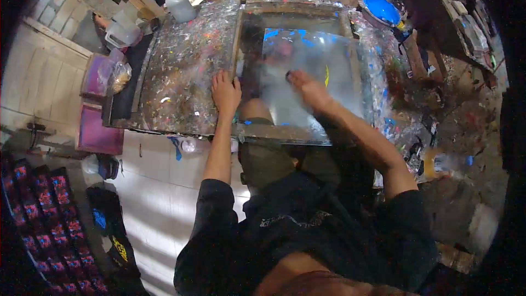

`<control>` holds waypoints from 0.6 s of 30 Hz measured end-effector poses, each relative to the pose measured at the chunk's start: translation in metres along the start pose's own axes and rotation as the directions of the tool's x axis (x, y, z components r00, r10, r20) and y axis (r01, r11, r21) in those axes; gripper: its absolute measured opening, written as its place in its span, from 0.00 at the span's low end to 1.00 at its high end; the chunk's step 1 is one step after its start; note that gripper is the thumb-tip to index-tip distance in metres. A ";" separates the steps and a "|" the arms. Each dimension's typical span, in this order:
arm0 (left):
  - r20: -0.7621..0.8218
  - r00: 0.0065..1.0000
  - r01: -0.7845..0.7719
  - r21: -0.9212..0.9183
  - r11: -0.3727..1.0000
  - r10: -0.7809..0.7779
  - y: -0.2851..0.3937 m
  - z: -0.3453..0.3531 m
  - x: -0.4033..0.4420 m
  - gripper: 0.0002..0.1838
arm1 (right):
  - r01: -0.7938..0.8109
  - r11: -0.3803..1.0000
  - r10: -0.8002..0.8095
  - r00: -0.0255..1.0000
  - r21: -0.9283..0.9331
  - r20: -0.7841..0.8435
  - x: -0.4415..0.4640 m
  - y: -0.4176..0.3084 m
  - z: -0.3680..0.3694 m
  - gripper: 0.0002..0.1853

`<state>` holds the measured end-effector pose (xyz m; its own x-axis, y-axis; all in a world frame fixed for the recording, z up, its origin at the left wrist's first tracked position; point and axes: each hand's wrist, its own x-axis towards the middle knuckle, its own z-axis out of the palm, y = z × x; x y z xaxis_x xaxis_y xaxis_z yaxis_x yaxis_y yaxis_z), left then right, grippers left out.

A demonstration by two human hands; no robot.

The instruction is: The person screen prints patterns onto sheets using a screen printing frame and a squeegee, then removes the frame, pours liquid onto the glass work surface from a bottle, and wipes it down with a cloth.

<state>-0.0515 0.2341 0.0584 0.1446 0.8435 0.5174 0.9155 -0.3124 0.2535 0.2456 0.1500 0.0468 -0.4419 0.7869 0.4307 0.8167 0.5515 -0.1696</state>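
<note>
My left hand (226, 94) lies flat with its fingers stretched out, on the paint-spattered tabletop (183, 71) against the left side of a wooden frame (238, 49). Inside that frame is a smooth, shiny greyish pane (307, 55), with blue patches along its top edge and a yellow curved mark (327, 76) near its middle. Over the pane is my right hand (311, 90), slightly smeared by motion. Its fingers are closed around a small dark thing (289, 76) whose kind I cannot make out.
A blue bowl (382, 9) sits at the table's far right corner. Whitish plastic jugs (181, 8) stand at the far left, with purple-faced frames (99, 131) below. A bottle of yellowish liquid (438, 164) is at the right. Dark printed pieces (49, 225) are at lower left.
</note>
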 end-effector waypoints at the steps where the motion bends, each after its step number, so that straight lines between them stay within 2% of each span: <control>1: 0.013 1.000 -0.010 -0.008 1.000 0.010 -0.001 0.000 0.002 0.22 | -0.201 0.979 0.201 0.980 0.036 -0.010 0.009 0.025 -0.001 0.24; 2: 0.027 1.000 -0.015 -0.017 1.000 0.016 -0.002 0.000 0.003 0.22 | -0.389 0.918 0.391 0.920 0.073 -0.008 0.015 0.036 -0.003 0.26; 3: 0.029 0.999 -0.021 -0.015 1.000 0.021 -0.005 -0.002 0.004 0.22 | -0.393 0.916 0.395 0.919 0.076 -0.011 0.013 0.031 0.003 0.26; 6: 0.064 0.998 0.017 -0.107 0.994 -0.010 -0.001 0.003 0.007 0.23 | -0.090 0.979 0.083 0.996 0.184 0.042 -0.009 -0.004 -0.010 0.28; 7: 0.033 0.999 -0.004 -0.075 0.997 0.006 -0.004 0.007 0.006 0.23 | -0.149 0.949 0.131 0.988 0.279 0.081 -0.014 -0.006 -0.044 0.27; 8: 0.005 1.000 -0.015 -0.034 0.999 0.015 -0.006 0.007 0.001 0.23 | -0.339 0.861 0.336 0.939 0.379 0.076 -0.032 0.016 -0.050 0.24; 9: 0.020 1.000 0.005 -0.030 1.000 -0.005 -0.004 0.003 0.002 0.23 | -0.498 0.725 0.523 0.848 0.477 0.090 -0.042 0.037 -0.053 0.22; 10: 0.025 1.000 0.011 -0.027 1.000 -0.011 -0.005 0.002 0.004 0.23 | -0.785 0.583 0.755 0.618 0.208 0.217 -0.029 0.015 -0.115 0.17; 11: 0.045 0.999 0.012 -0.038 0.999 -0.010 -0.005 0.002 0.002 0.23 | -0.512 0.581 0.766 0.608 0.633 -0.211 -0.045 0.019 -0.090 0.17; 12: 0.059 0.998 0.020 -0.053 0.998 -0.016 -0.003 0.004 0.002 0.22 | -0.517 0.584 0.762 0.615 0.626 -0.202 -0.066 0.023 -0.073 0.17; 14: 0.047 0.998 0.034 0.003 0.999 -0.034 0.004 -0.001 0.002 0.22 | -0.784 0.596 0.803 0.588 0.174 -0.100 -0.068 -0.036 -0.081 0.18; 15: 0.039 0.999 0.018 0.059 0.998 -0.021 0.008 -0.002 0.004 0.22 | -0.648 0.754 0.655 0.729 0.107 -0.198 -0.076 -0.047 -0.039 0.17; 17: 0.049 0.998 0.041 0.018 0.999 -0.042 0.009 -0.002 0.001 0.22 | -0.404 0.913 0.407 0.892 0.059 -0.198 -0.057 -0.061 -0.018 0.18; 18: 0.070 0.997 0.042 -0.016 0.999 -0.041 0.007 -0.005 0.003 0.22 | -0.322 0.941 0.333 0.935 0.102 -0.120 -0.045 -0.060 -0.021 0.19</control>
<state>-0.0465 0.2320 0.0660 0.1332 0.8841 0.4480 0.9147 -0.2837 0.2879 0.2246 0.0753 0.0564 -0.0968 0.8866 0.4524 0.8734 0.2936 -0.3886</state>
